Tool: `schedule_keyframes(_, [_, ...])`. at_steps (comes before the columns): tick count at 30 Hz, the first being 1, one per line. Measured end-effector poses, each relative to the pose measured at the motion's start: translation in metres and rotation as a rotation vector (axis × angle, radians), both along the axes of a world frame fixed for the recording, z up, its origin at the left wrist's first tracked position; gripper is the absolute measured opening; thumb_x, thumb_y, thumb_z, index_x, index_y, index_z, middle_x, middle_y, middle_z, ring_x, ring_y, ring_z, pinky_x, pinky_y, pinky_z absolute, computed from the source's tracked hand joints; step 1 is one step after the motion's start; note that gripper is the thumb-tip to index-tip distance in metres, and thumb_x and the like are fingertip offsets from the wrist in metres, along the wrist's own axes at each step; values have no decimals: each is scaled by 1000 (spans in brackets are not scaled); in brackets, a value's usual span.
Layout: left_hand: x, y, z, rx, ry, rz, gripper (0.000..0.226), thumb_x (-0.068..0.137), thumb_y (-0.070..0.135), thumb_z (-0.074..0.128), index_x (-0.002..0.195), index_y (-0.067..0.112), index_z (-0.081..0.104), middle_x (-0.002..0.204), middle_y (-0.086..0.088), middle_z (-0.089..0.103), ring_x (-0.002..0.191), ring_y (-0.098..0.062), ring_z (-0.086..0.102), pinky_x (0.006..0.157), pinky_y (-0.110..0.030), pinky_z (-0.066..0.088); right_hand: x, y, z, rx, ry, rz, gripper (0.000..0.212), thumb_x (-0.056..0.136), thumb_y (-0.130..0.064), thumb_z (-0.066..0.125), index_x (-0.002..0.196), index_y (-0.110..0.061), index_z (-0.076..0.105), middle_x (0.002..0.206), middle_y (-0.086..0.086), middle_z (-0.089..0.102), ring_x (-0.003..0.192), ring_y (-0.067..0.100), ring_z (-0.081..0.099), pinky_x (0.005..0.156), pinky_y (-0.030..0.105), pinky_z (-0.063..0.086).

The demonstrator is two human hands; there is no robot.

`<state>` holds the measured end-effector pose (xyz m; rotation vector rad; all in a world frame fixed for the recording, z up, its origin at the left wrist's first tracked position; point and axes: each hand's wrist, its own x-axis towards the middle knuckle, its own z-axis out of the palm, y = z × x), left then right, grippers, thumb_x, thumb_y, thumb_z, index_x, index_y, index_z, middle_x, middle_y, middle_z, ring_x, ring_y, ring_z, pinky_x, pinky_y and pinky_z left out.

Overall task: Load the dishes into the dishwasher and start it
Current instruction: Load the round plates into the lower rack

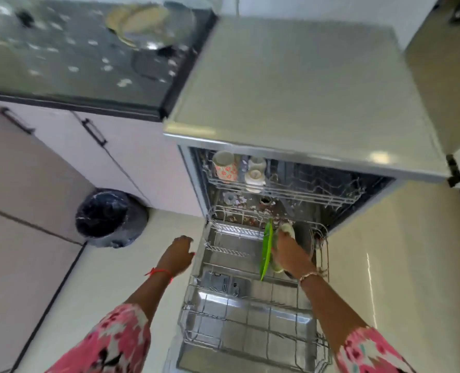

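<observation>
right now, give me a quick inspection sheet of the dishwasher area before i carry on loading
surface: lower rack pulled out, mostly bare wire.
job's things: green plate stands on edge in the lower rack; pale dish right beside it; floral mug and white cups in the upper rack.
clutter: blurred dishes on the dark counter, kind unclear.
hands: right hand grips the pale dish; left hand open near the rack's left edge, holding nothing.
cables: nothing seen.
surroundings: bin with a black bag on the floor left of the dishwasher; pale cabinets with dark handles.
</observation>
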<state>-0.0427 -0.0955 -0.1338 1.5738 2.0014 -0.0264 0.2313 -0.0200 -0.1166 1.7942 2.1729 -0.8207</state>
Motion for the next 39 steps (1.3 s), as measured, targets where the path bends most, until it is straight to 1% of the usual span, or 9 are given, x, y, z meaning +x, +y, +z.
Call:
schedule_keyframes(4, [-6, -38, 62, 44, 48, -6, 45, 94, 21, 48, 135, 6, 39, 139, -12, 41, 129, -24, 37, 106, -27, 25, -55, -33, 54, 18, -1, 245, 49, 98, -29, 38, 139, -3, 28, 141, 15, 38, 129, 27, 39, 102, 34, 35])
schedule_keyframes(9, [-46, -70, 112, 146, 105, 96, 45, 95, 27, 46, 134, 7, 39, 140, -10, 40, 130, -21, 34, 107, -26, 21, -126, -46, 100, 76, 54, 395, 49, 99, -32, 37, 137, -3, 30, 137, 15, 43, 125, 28, 45, 99, 35, 37])
schedule_keyframes(13, [-111, -94, 148, 229, 161, 209, 50, 94, 34, 46, 135, 8, 38, 141, -8, 39, 132, -21, 32, 109, -29, 19, -197, -55, 135, 189, 53, 526, 49, 100, -37, 32, 134, -3, 33, 133, 15, 46, 123, 27, 46, 99, 34, 40])
schedule_keyframes(19, [-242, -133, 190, 326, 177, 371, 49, 92, 34, 50, 132, 6, 42, 139, -12, 42, 131, -26, 34, 108, -30, 19, -334, -67, 167, 363, 92, 660, 46, 99, -42, 29, 129, -9, 38, 128, 8, 49, 119, 24, 47, 98, 36, 39])
schedule_keyframes(24, [-374, -154, 215, 357, 231, 417, 51, 94, 32, 47, 138, 9, 35, 145, -7, 35, 135, -20, 29, 108, -26, 16, -467, -77, 200, 368, 208, 612, 46, 99, -38, 33, 130, -5, 40, 131, 12, 48, 121, 28, 47, 100, 38, 38])
schedule_keyframes(27, [-441, -157, 229, 396, 224, 442, 50, 94, 31, 48, 137, 8, 36, 144, -9, 37, 134, -22, 30, 109, -27, 18, -530, -77, 217, 399, 258, 575, 44, 99, -37, 33, 127, -4, 42, 127, 13, 50, 116, 29, 50, 96, 37, 42])
schedule_keyframes(31, [-505, -145, 244, 480, 185, 492, 48, 94, 28, 50, 135, 6, 40, 140, -11, 41, 132, -24, 34, 109, -30, 20, -592, -68, 234, 412, 304, 560, 42, 99, -36, 34, 124, -4, 46, 123, 13, 52, 113, 28, 51, 96, 38, 42])
schedule_keyframes(36, [-572, -109, 247, 549, 131, 524, 44, 91, 28, 54, 128, 5, 48, 131, -12, 50, 125, -29, 42, 105, -35, 31, -662, -32, 246, 444, 354, 557, 40, 99, -34, 36, 120, -3, 50, 121, 12, 54, 109, 26, 53, 91, 33, 42])
schedule_keyframes(39, [-608, -82, 245, 561, 125, 538, 45, 92, 28, 52, 130, 5, 46, 133, -12, 49, 126, -27, 40, 108, -33, 27, -704, -1, 245, 433, 381, 537, 36, 99, -32, 37, 114, -3, 52, 116, 11, 55, 105, 26, 54, 86, 34, 42])
